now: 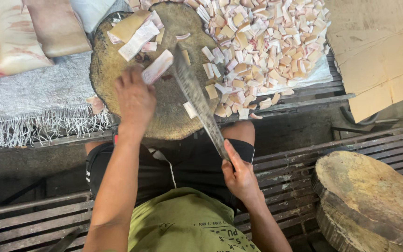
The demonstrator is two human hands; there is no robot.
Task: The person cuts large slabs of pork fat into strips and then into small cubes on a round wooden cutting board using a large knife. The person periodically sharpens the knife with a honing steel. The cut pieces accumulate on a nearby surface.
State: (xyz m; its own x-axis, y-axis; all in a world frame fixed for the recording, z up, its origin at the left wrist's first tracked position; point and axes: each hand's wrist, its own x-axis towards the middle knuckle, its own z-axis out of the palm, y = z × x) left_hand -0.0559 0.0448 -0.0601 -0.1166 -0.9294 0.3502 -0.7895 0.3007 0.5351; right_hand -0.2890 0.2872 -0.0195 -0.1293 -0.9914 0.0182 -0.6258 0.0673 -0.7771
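Right hand point(239, 175) gripped a long cleaver point(197, 100). Left hand point(135, 100) pinned a pork-fat strip point(157, 66) on the round chopping block point(117, 70), more strips point(134, 32) beyond. A heap of cut cubes point(262, 42) lay farther right, on a cloth.

Long grey cleaver point(197, 100) angled over pale meat strip point(157, 66).

block middle: pretty much bare wood on the round chopping block point(164, 109), a hand fits there fine
blade: the long cleaver point(197, 100) cuts diagonally across the block, so crossing left to right is blocked
right side: heap of cut meat pieces point(262, 42) crowds the block edge
left side: fringed cloth point(38, 100), low and passable
top edge: uncut strips point(138, 35) take the far rim
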